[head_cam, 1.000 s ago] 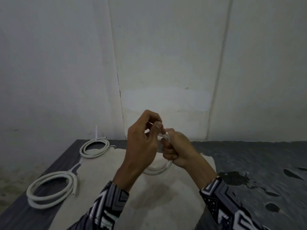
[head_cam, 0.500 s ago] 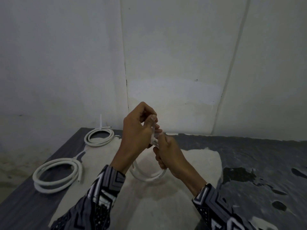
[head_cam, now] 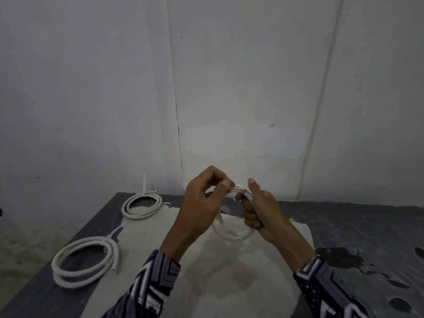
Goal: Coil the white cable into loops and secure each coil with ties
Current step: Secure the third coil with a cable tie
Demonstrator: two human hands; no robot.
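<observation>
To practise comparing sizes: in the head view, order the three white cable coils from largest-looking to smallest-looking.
1. Near-left coil on the table looks largest, though it lies nearest the camera.
2 and 3. The far-left coil and the held coil look alike; both hands hide part of the held one, so no ranking.

I see both hands bare, left sleeve [head_cam: 158, 278] and right sleeve [head_cam: 321, 285] dark with white-grey geometric print.
</observation>
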